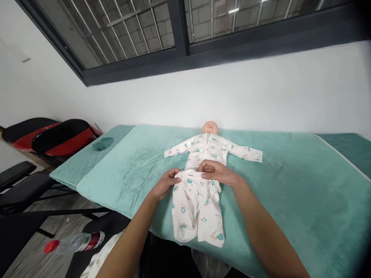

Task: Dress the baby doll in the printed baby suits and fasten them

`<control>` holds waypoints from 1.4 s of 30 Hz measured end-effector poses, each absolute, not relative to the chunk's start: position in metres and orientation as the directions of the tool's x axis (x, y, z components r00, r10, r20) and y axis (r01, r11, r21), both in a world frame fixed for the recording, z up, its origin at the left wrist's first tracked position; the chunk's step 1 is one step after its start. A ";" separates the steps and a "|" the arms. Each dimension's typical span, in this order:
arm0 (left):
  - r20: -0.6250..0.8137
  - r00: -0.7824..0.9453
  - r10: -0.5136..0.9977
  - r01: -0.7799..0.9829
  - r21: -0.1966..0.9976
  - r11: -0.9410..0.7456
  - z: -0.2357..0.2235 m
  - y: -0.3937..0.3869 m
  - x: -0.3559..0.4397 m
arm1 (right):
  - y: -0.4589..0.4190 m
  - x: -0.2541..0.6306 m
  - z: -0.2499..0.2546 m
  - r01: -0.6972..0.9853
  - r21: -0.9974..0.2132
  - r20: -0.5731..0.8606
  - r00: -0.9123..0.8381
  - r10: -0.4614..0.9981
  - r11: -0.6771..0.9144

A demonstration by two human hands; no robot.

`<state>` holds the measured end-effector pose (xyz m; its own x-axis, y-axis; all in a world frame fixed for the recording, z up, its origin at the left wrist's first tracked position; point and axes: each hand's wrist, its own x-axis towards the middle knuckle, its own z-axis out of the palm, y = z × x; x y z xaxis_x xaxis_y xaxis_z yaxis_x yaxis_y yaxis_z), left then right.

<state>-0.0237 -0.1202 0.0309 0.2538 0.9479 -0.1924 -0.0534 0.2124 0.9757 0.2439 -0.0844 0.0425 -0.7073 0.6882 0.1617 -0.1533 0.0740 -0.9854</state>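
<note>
A baby doll (210,127) lies on its back, its head toward the wall. It wears a white printed jacket (199,148) with both sleeves spread out sideways. Matching baby pants (197,204) cover its lower body, legs toward the near edge. At the left end of the waistband my left hand (166,183) pinches the cloth between thumb and fingers. My right hand (218,172) grips the waistband nearer its middle, fingers curled over the top edge. The doll's legs are hidden by the pants.
A green plush cover (290,193) lies over the bed, which has a face hole (102,144) at its left end. Black and red chairs (63,139) stand at the left. A plastic bottle (75,242) with a red cap lies on a black seat below. A barred window (185,46) is above.
</note>
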 end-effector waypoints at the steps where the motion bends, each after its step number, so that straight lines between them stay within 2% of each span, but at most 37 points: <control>1: -0.168 0.255 0.952 -0.046 0.982 0.186 0.031 -0.110 -0.022 | -0.084 0.246 0.043 -0.151 -0.984 0.171 -0.681 0.713 0.091; 4: -0.120 0.264 0.957 -0.059 0.988 0.140 0.033 -0.084 -0.018 | -0.081 0.250 0.041 -0.091 -0.980 0.196 -0.533 0.823 0.174; 8: -0.045 0.302 0.952 -0.061 0.996 0.066 0.039 -0.067 -0.012 | -0.076 0.249 0.034 0.111 -0.952 0.267 -0.158 0.951 0.286; 11: 0.079 0.296 0.952 0.107 0.988 -0.115 0.042 -0.064 -0.002 | -0.074 0.247 0.031 0.326 -0.874 0.388 0.023 0.922 0.360; 13: 0.188 0.337 0.923 0.328 0.895 -0.302 0.041 -0.063 0.009 | -0.071 0.245 0.029 0.499 -0.771 0.485 0.055 0.873 0.396; 15: 0.282 0.370 0.885 0.518 0.728 -0.449 0.038 -0.063 0.024 | -0.068 0.244 0.025 0.641 -0.657 0.560 0.062 0.826 0.397; 18: 0.391 0.311 0.866 0.692 0.532 -0.489 0.035 -0.065 0.044 | -0.061 0.242 0.015 0.730 -0.582 0.594 0.080 0.801 0.358; 20: 0.427 0.277 0.861 0.733 0.485 -0.476 0.035 -0.065 0.049 | -0.056 0.245 0.008 0.717 -0.613 0.580 0.126 0.805 0.330; 21: 0.435 0.247 0.866 0.729 0.505 -0.462 0.034 -0.064 0.048 | -0.053 0.248 0.004 0.690 -0.652 0.567 0.167 0.806 0.316; 24: 0.410 -0.021 0.912 0.608 0.729 -0.314 0.025 -0.054 0.025 | -0.043 0.262 -0.002 0.506 -0.824 0.446 0.301 0.843 0.256; 27: 0.206 -0.408 0.889 0.308 0.948 -0.078 0.007 -0.039 -0.014 | -0.035 0.274 -0.006 0.297 -0.938 0.281 0.358 0.890 0.177; 29: 0.099 -0.552 0.828 0.204 0.979 0.018 -0.006 -0.033 -0.035 | -0.031 0.276 -0.009 0.217 -0.964 0.226 0.362 0.904 0.154; 31: 0.116 -0.583 0.805 0.226 0.974 0.023 -0.018 -0.034 -0.045 | -0.030 0.274 -0.011 0.174 -0.975 0.190 0.332 0.924 0.138; 33: 0.247 -0.498 0.831 0.387 0.921 -0.041 -0.026 -0.039 -0.044 | -0.031 0.271 -0.010 0.154 -0.980 0.164 0.293 0.942 0.122; 34: 0.335 -0.404 0.851 0.506 0.857 -0.098 -0.029 -0.043 -0.041 | -0.031 0.269 -0.009 0.144 -0.982 0.163 0.294 0.942 0.125; 36: 0.472 -0.109 0.875 0.728 0.637 -0.253 -0.030 -0.049 -0.033 | -0.035 0.270 -0.005 0.111 -0.978 0.206 0.367 0.907 0.178; 39: 0.447 0.291 0.846 0.825 0.329 -0.458 -0.029 -0.053 -0.026 | -0.048 0.287 -0.002 0.078 -0.949 0.292 0.589 0.753 0.307; 42: 0.412 0.375 0.830 0.831 0.247 -0.498 -0.028 -0.053 -0.027 | -0.070 0.320 -0.009 0.127 -0.958 0.266 0.731 0.628 0.258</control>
